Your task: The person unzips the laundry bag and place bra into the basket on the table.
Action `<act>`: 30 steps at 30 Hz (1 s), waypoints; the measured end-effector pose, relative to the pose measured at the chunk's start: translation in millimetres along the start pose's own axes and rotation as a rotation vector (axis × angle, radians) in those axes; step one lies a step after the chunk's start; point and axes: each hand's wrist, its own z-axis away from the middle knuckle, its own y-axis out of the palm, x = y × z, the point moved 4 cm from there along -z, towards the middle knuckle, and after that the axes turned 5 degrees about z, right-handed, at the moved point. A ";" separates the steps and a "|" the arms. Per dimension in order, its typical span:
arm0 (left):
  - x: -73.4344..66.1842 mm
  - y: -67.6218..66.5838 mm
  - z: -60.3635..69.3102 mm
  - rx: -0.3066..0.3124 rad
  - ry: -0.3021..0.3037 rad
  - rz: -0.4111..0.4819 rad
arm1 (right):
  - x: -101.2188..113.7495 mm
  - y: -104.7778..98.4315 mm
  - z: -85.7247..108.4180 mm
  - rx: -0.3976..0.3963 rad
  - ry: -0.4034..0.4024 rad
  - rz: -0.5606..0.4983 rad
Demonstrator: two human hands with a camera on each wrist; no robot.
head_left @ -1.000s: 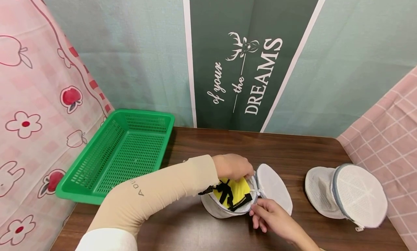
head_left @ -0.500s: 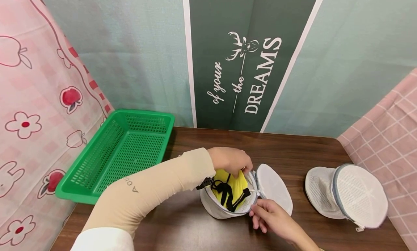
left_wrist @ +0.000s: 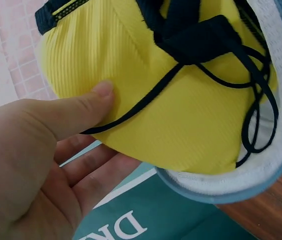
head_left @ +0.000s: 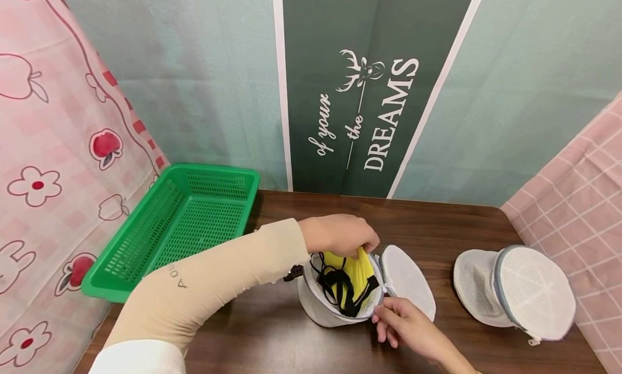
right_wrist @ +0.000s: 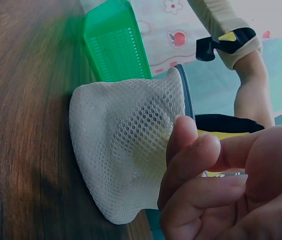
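Note:
A yellow ribbed garment with black straps and cords [left_wrist: 170, 120], like a bikini top, sits partly inside a round white mesh laundry bag [head_left: 323, 312]. My left hand [head_left: 342, 235] pinches the garment's upper edge, thumb on the near face and fingers behind, as the left wrist view shows. At the bag's grey zip rim, my right hand [head_left: 403, 323] holds the edge with thumb and fingertips. The right wrist view shows the bag's mesh side [right_wrist: 126, 135] with the fingers in front of its rim. The bag's white lid [head_left: 408, 282] lies folded back.
A green plastic basket [head_left: 248, 212] stands on the left of the brown wooden table [head_left: 272, 331]. To the right sits another white mesh bag [head_left: 534, 293] with a zip. Printed curtains enclose the back and sides.
My left hand has lifted the garment's edge slightly, and its forearm has shifted left and down. More of the bag's inside and the black cords show. My right hand has stayed at the rim.

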 end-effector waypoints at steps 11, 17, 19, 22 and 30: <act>4.2 -22.3 9.8 -0.137 0.027 0.077 | 2.0 -1.8 -0.8 0.016 0.008 -0.029; 9.4 -29.9 13.8 -0.173 0.026 0.146 | 1.5 -1.0 0.0 0.007 0.015 -0.028; 12.8 -33.3 15.4 -0.193 0.041 0.183 | 1.3 -1.1 0.2 -0.002 0.022 -0.016; 19.3 -38.4 17.8 -0.223 0.050 0.240 | 1.3 -1.0 0.1 -0.008 0.026 -0.005; 41.3 -57.8 31.3 -0.305 0.047 0.352 | -0.5 -1.6 -0.5 -0.013 0.014 0.004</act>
